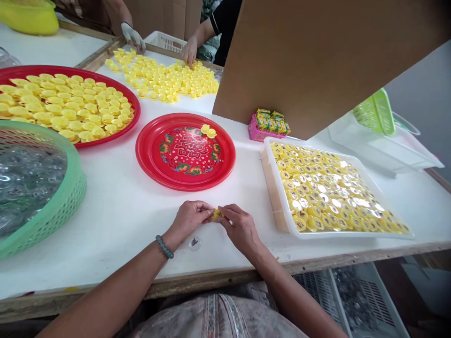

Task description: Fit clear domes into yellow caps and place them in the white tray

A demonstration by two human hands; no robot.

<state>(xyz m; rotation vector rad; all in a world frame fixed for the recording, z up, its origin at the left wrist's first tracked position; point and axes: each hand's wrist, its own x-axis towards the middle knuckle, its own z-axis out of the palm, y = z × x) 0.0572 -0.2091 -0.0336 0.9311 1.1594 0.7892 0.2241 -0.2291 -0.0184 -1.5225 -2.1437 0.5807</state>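
While your hands work just in from the wooden front edge point(211, 281) of the white table point(116, 249), you have open tabletop on either side of them. At far left, a green plastic basket point(59, 202) of clear pieces sits beside a large red tray point(136, 110) piled with yellow pieces. Beyond it, a co-worker's gloved hand point(133, 37) and another bare hand point(189, 50) reach over yellow pieces point(162, 77) spread on the far end of the table. Your left hand point(188, 219), with a beaded bracelet point(165, 247) at the wrist, is closed on a small yellow piece point(217, 215), pinched between its fingertips and those of your right hand point(239, 228), which is closed on it too. A small clear disc point(194, 243) lies near your left wrist. Ahead of your hands, with bare table between, is a red plate point(141, 145) carrying two yellow pieces point(207, 131). To your right, just past your hand, is a clear plastic tray point(271, 197) of yellow-and-silver pieces, and beyond it a pink basket point(269, 134) of packets stands against a cardboard sheet point(310, 61)
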